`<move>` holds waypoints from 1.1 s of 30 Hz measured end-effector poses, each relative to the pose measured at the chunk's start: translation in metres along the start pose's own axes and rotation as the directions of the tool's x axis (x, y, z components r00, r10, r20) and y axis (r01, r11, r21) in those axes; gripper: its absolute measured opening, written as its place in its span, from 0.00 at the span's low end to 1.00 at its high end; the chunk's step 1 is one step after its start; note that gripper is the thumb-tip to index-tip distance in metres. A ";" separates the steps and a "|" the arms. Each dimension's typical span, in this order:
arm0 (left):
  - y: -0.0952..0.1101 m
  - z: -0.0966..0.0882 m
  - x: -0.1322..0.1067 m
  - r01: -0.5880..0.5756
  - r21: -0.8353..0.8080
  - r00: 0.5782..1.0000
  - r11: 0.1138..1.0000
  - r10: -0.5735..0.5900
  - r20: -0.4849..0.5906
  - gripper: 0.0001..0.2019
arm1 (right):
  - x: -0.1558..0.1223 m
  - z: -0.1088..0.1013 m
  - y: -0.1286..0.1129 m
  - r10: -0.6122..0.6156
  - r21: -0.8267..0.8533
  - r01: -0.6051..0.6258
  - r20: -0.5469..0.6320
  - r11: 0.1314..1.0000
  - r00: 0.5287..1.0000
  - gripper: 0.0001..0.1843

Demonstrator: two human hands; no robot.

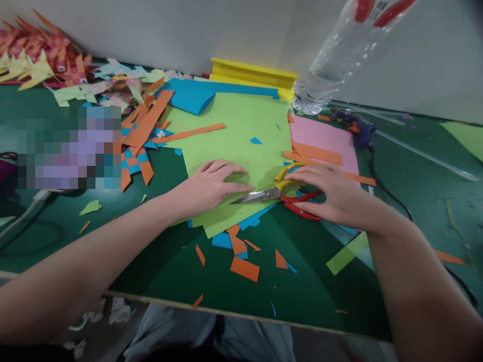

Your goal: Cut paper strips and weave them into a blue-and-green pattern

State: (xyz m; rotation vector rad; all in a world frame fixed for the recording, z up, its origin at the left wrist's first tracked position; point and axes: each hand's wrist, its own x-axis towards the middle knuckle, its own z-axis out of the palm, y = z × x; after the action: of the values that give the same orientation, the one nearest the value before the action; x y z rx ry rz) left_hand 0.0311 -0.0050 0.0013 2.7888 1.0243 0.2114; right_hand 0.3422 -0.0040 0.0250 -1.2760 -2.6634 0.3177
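Scissors (pixel 272 194) lie held by right fingers (pixel 305 174), blades beside left fingers (pixel 234 188), slightly parted on green paper (pixel 241 118).

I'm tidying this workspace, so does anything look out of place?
Yes: crumpled white paper-like scraps lie on the grey floor below the green table, like dropped litter. Angular orange paper offcuts are also strewn near its front edge.

The light green paper (pixel 230 151) lies flat, its surface plain and smooth, with uneven, overlapping edges toward the near side, where one corner points at the viewer. Over this near part, toward its right, lie the scissors (pixel 278 193), their silvery blades close together and pointing left, one handle yellow on the far side, the other red on the near side.
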 end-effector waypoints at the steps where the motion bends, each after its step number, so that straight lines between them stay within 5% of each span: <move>1: 0.000 0.000 0.000 0.003 -0.002 1.000 1.000 -0.003 0.002 0.20 | 0.000 0.000 0.001 -0.002 0.004 0.002 0.002 1.000 1.000 0.25; 26: 0.002 -0.003 0.001 0.014 -0.017 1.000 1.000 -0.013 0.013 0.21 | 0.003 0.000 -0.011 -0.051 0.035 0.050 0.036 0.998 0.998 0.23; 33: 0.000 -0.003 0.000 0.001 -0.023 1.000 1.000 0.000 0.011 0.27 | 0.004 -0.002 -0.015 -0.062 0.064 0.059 0.050 0.996 0.997 0.20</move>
State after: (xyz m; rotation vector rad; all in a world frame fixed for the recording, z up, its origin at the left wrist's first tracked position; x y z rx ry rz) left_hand 0.0307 -0.0050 0.0039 2.7661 1.0137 0.2059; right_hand 0.3294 -0.0101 0.0306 -1.1823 -2.7058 0.4283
